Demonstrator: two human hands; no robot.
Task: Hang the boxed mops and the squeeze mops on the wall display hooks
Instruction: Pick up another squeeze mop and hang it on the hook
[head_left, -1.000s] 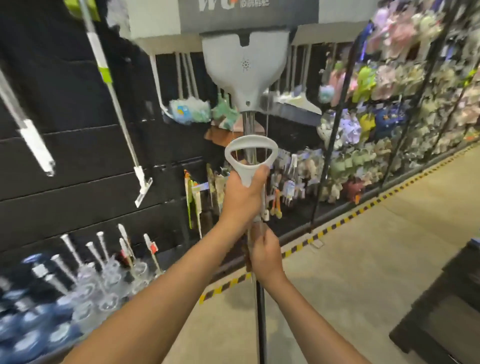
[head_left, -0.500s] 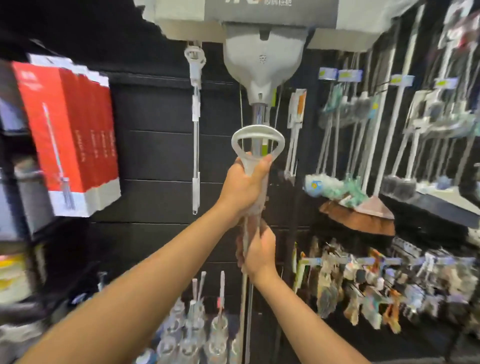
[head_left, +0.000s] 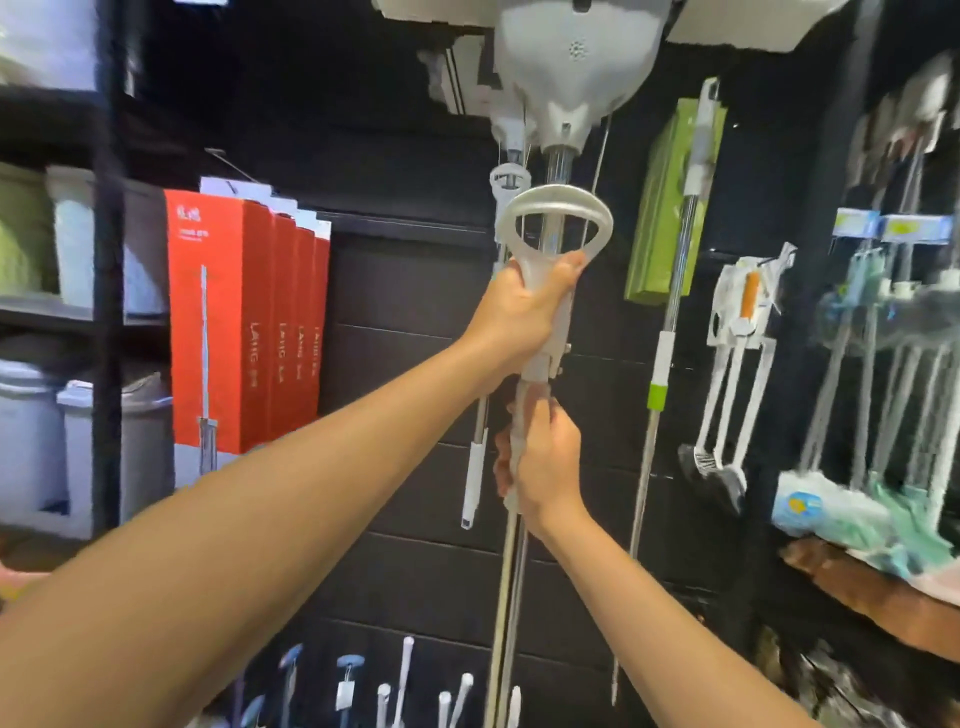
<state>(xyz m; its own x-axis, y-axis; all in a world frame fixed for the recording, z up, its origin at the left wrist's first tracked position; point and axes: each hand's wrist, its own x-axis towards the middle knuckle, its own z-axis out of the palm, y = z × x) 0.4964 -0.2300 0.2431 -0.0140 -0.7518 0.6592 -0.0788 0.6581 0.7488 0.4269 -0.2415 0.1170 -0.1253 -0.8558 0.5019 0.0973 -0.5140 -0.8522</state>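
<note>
Since half a second ago, the view has swung left and closer to the wall (head_left: 415, 322); the red boxes (head_left: 244, 322) now sit nearer the middle, and both hands have kept their grip on the mop (head_left: 558, 171).

The mop is held upright with its head up, in front of the dark slatted wall. Its white head (head_left: 576, 62) is cut off by the top edge of the picture, and the pole (head_left: 506, 597) runs out of view at the bottom. Whether it hangs on a hook yet cannot be told; no hook is visible behind the head.

Just behind the pole, a second white mop (head_left: 475, 467) hangs on the wall, mostly hidden by the held one and the left hand. To the right hangs a green mop (head_left: 657, 208) with a silver pole, then packaged brushes (head_left: 737, 332), and blurred dusters (head_left: 841, 509) at the far right edge. To the left, the red boxes hang in a tight row, with shelves of grey bins (head_left: 67, 431) beyond them. Small white brush handles (head_left: 405, 675) stand along the bottom edge, too blurred to make out.

The left hand (head_left: 524, 312) is wrapped closed around the neck just below the white ring handle (head_left: 556, 218). The right hand (head_left: 545, 467) is lower, fingers curled shut around the pole.
</note>
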